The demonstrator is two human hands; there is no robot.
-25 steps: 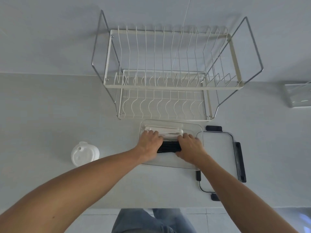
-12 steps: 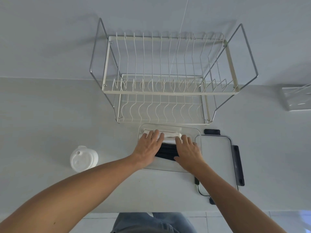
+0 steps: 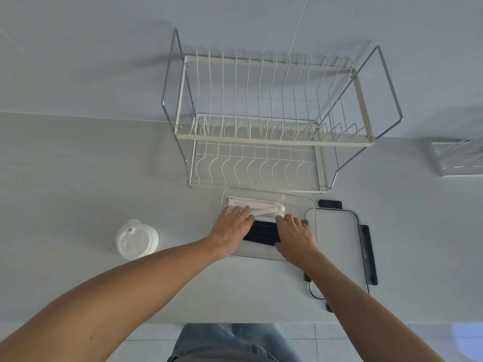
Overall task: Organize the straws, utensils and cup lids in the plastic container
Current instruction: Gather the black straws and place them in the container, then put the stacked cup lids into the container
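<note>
A clear plastic container (image 3: 309, 202) sits on the counter in front of the dish rack. Inside it lie white straws (image 3: 258, 206) at the far side and a bundle of black straws or utensils (image 3: 264, 232) nearer to me. My left hand (image 3: 231, 228) rests flat, fingers straight, on the left end of both bundles. My right hand (image 3: 296, 235) lies flat on the right end, fingertips touching the white straws. A stack of white cup lids (image 3: 136, 240) stands on the counter to the left, apart from the container.
The container's clear lid with dark clips (image 3: 339, 246) lies to the right, partly under my right forearm. A two-tier wire dish rack (image 3: 271, 142) stands behind the container. A clear box (image 3: 457, 160) sits at the far right. The counter's front edge runs just below my arms.
Both hands went from curled round the black bundle to lying flat, fingers stretched forward onto the white straws. The black bundle now shows between them.
</note>
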